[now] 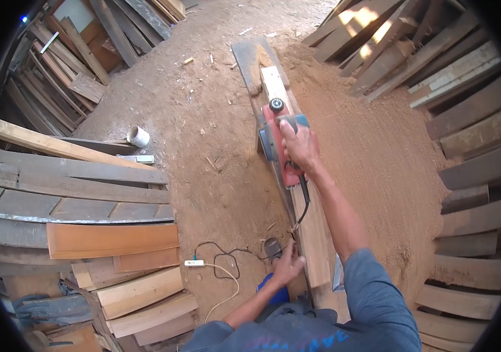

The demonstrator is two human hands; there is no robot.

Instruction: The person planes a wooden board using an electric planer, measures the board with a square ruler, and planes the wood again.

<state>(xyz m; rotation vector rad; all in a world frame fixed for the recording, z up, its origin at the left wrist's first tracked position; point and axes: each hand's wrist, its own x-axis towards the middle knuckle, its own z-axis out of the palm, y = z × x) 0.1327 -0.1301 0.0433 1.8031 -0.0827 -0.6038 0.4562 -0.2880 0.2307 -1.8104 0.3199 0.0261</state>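
My right hand [298, 144] is wrapped around the handle of a red and blue electric planer [290, 170], which rests on a long wooden plank [309, 234]. The planer has a round black knob [276, 105] at its far end. From its near end a black power cord [305, 196] curves down beside the plank. My left hand [288, 268] is low at the plank's left side, its fingers closed at the cord; the exact grip is small in view. The plank lies lengthwise on a narrow bench [250, 58] strewn with sawdust.
A white power strip [194, 263] with cables lies on the dirt floor to the left. Stacked boards [112, 240] line the left side, and more planks [473, 141] lean along the right. A white cup [138, 136] lies tipped over. Sawdust [373, 176] covers the ground right of the bench.
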